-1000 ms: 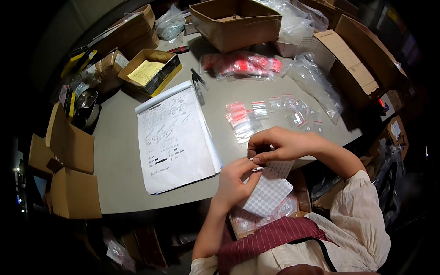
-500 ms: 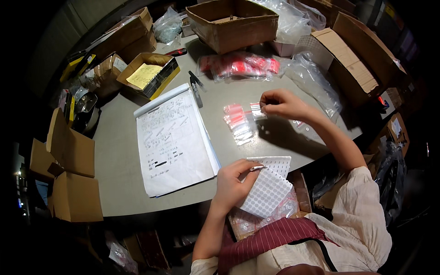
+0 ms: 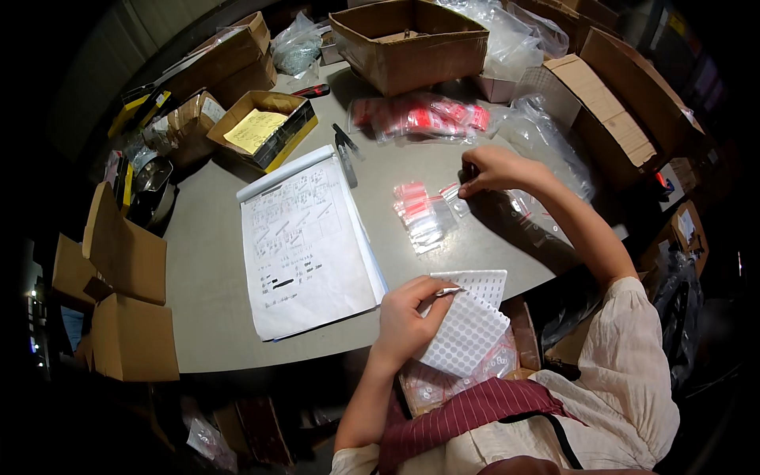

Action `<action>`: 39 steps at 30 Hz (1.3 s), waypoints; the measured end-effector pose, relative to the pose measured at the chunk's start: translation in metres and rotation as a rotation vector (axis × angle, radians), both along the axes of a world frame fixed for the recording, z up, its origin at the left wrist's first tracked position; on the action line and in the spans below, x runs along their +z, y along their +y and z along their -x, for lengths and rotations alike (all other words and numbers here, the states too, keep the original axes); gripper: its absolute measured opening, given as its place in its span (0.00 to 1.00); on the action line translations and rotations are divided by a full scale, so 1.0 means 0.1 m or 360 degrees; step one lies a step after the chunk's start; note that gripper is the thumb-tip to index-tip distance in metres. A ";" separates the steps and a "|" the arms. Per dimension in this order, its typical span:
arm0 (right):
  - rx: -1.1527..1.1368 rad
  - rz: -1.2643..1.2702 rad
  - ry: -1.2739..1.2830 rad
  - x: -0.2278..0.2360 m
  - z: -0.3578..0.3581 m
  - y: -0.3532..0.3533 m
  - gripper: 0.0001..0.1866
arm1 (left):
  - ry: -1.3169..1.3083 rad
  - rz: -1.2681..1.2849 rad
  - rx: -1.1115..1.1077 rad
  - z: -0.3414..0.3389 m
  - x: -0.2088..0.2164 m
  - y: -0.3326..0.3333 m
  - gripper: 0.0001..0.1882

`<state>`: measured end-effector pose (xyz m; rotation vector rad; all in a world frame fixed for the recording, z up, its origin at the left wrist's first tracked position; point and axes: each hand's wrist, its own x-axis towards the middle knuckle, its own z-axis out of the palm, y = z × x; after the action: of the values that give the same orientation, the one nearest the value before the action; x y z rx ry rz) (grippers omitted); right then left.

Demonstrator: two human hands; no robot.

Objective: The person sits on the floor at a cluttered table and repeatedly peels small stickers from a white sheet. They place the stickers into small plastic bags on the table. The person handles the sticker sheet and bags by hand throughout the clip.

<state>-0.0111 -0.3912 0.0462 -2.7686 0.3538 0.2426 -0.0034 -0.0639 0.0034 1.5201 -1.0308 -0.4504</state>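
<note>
My left hand is closed on folded sheets of round stickers, white with rows of grey dots, above the table's front edge. Across the table, the thumb and fingers of my right hand pinch the edge of a small clear zip bag. Whatever is inside this bag is too small to make out. Just left of it lies a fanned pile of red-topped zip bags. Beneath my right forearm are more small clear bags, some with little rings showing.
A notepad covered in handwriting lies left of centre, pens beside its top. Behind stand a shallow box with a yellow note, a large carton and red-and-clear bags. An open carton sits at the left edge.
My right hand has come down beside the bag pile, and the small bag now lies more aslant at its fingertips. My left hand keeps hold of the sticker sheets. The view has shifted slightly.
</note>
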 end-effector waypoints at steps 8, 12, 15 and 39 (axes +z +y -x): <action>0.0434 -0.0236 -0.0174 -0.18 -0.01 -0.05 0.22 | -0.0046 0.0062 0.0006 -0.01 -0.05 -0.04 0.08; 0.0148 -0.0896 0.0030 -0.01 0.02 0.13 0.12 | -0.0045 0.0066 0.0039 0.00 -0.06 -0.01 0.08; 0.0006 -0.1242 -0.0149 -0.04 0.10 0.19 0.10 | -0.0061 0.0025 0.0047 0.00 -0.06 -0.01 0.08; 0.0459 -0.0588 -0.0961 0.26 1.04 1.01 0.23 | 0.0274 -0.0147 0.0244 0.05 -0.10 -0.01 0.09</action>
<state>-0.1148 -0.2903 0.0721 -2.3644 -0.2241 -0.4170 -0.0079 -0.0649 -0.0062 1.5992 -0.7631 -0.5170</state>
